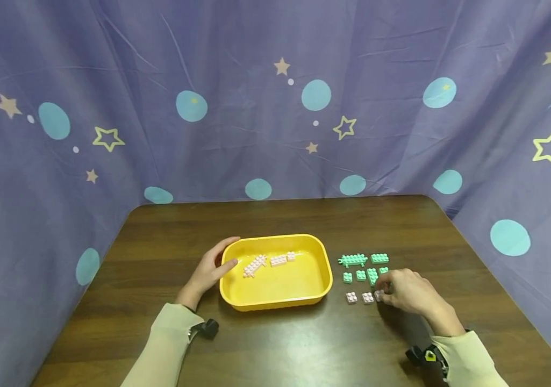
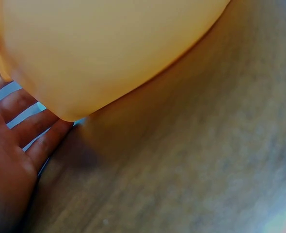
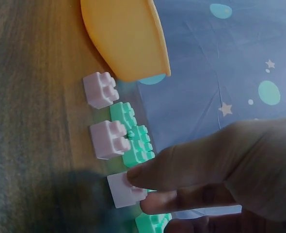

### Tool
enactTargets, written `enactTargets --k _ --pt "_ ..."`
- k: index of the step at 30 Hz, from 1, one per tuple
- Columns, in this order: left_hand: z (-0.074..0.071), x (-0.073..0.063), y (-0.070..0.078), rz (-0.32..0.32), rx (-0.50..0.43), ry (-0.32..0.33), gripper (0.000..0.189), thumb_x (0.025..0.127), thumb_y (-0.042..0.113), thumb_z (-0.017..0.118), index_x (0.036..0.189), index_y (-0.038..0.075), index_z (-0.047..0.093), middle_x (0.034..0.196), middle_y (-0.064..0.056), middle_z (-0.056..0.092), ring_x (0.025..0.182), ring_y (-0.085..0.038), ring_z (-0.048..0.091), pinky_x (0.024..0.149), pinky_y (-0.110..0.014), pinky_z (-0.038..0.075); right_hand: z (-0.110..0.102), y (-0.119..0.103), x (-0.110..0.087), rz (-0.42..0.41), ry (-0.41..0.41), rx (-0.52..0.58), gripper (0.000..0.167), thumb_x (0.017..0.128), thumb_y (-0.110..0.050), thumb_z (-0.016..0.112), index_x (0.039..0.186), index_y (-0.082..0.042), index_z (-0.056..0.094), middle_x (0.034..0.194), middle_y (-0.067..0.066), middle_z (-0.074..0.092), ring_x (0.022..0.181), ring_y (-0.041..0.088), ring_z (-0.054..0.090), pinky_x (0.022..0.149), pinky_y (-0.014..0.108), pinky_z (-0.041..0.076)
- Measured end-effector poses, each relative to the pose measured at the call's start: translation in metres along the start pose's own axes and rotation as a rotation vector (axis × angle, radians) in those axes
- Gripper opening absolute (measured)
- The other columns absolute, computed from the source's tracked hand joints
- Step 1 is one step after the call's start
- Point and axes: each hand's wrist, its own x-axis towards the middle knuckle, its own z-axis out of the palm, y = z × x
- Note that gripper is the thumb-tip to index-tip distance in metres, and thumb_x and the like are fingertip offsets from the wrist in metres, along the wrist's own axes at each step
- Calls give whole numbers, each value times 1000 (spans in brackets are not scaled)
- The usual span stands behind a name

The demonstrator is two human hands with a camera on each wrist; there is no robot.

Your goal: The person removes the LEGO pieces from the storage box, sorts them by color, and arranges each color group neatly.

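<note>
My left hand (image 1: pixel 209 270) grips the left end of a yellow plastic tray (image 1: pixel 285 285), thumb over the rim and fingers along the outer wall. In the left wrist view those fingers spread under the tray's corner (image 2: pixel 75 104). On the right, my right hand (image 1: pixel 413 293) pinches a small pink toy brick (image 3: pixel 119 189) between thumb and fingertips, low over the table. Two matching pink bricks (image 1: pixel 351 298) stand to its left in a row. Inside the tray lie a long pink piece (image 1: pixel 255 266), a pink rectangular brick (image 1: pixel 278 260) and a small pink brick (image 1: pixel 291 256).
Behind the pink row sit several green bricks (image 1: pixel 360 276), a green rectangular brick (image 1: pixel 379 258) and a long green piece (image 1: pixel 352 260). The brown wooden table (image 1: pixel 275 344) ends at a blue curtain (image 1: pixel 236 150) with stars and dots. Each wrist wears a black strapped device.
</note>
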Motion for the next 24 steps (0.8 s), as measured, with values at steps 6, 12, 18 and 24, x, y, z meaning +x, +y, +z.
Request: enactTargets --k 6,12,18,24 --pt "0 -1 2 -13 17 -6 55 92 6 62 142 -4 43 139 -24 50 119 -42 52 99 -22 45 3 0 -2 13 -8 1 12 77 -26 80 85 -29 72 73 -17 59 68 4 54 56 32 43" --pt "-1 -2 2 -22 26 -2 55 92 7 63 142 -2 43 140 -22 50 121 -39 52 101 -22 43 5 0 -1 12 -7 0 13 76 -24 80 85 -29 72 73 -15 58 67 6 53 55 32 42" --pt "-2 -3 1 -26 15 1 55 92 7 63 142 -2 43 140 -22 51 120 -39 53 100 -21 44 6 0 0 21 -11 2 12 76 -26 80 85 -30 71 72 -16 57 67 6 53 55 32 42" --pt "0 -1 -12 13 -3 10 55 91 5 63 142 -2 44 138 -21 52 116 -37 56 97 -24 47 -6 -1 -1 11 -6 -12 17 76 -30 81 89 -26 71 74 -14 58 66 7 52 54 32 40"
